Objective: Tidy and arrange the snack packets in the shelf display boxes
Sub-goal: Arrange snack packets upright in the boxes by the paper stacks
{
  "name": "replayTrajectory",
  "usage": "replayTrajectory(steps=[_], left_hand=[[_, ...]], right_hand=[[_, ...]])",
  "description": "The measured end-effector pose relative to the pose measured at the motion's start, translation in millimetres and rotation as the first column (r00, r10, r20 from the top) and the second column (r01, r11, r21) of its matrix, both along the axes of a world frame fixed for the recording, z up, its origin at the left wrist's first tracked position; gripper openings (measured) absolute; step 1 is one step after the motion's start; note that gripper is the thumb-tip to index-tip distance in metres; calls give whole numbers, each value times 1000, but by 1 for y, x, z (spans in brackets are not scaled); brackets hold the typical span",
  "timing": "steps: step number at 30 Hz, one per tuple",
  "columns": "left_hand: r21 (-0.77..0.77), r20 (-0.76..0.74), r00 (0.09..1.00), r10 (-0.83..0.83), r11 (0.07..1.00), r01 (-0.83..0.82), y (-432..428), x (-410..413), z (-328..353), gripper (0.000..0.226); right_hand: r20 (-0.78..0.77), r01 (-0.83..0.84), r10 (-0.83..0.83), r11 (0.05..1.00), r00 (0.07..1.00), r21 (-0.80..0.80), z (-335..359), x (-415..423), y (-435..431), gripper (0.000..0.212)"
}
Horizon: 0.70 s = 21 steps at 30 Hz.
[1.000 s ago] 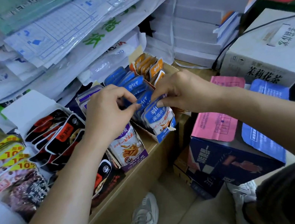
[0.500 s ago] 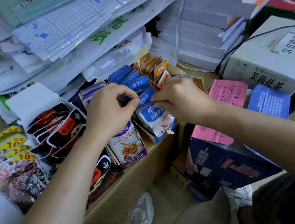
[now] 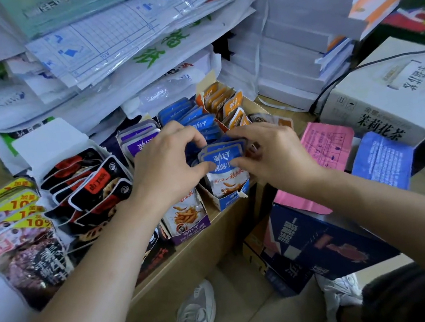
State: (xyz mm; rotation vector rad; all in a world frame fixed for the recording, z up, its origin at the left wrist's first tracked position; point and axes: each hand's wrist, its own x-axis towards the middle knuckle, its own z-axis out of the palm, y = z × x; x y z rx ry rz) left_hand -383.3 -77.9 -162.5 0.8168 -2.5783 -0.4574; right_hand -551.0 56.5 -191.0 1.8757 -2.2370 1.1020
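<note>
Left hand (image 3: 167, 168) and right hand (image 3: 269, 154) pinching the top of the front blue snack packets (image 3: 222, 159) in the blue display box (image 3: 229, 200), purple packets (image 3: 140, 142) at nine o'clock, orange packets (image 3: 227, 102) at one o'clock

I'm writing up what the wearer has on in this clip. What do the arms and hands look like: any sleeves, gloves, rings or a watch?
Both forearms are bare right to the picture's lower edge; no sleeves show. The left hand and right hand have no gloves. No ring, watch or bracelet shows on the visible fingers and wrists. The fingernails look short and unpainted.

Blue-topped snack packets (image 3: 221, 159) stand upright, bunched in their blue display box (image 3: 230, 200).
</note>
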Motion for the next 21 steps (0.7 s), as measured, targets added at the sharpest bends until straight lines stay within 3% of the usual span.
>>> replayTrajectory(steps=[3, 5, 8, 12, 15, 21], left_hand=[[-20, 2, 1000, 28, 999, -28, 0, 1, -1, 32], [-20, 4, 999, 41, 999, -41, 1, 1, -1, 31], [31, 1, 1000, 26, 999, -26, -3, 2, 0, 31], [127, -23, 999, -39, 991, 42, -9, 7, 3, 41], [158, -23, 997, -72, 985, 75, -9, 10, 5, 48], [135, -48, 996, -75, 988, 80, -8, 10, 2, 32]], right_hand=[[134, 158, -150, 986, 980, -53, 1, 14, 17, 43], [268, 219, -214, 976, 939, 13, -8, 33, 27, 46], [425, 218, -249, 968, 870, 122, -28, 63, 32, 72], [473, 306, -302, 949, 828, 70, -39, 69, 18, 86], [383, 288, -293, 955, 876, 73, -38, 68, 15, 76], [287, 257, -281, 959, 916, 122, -38, 65, 15, 68]])
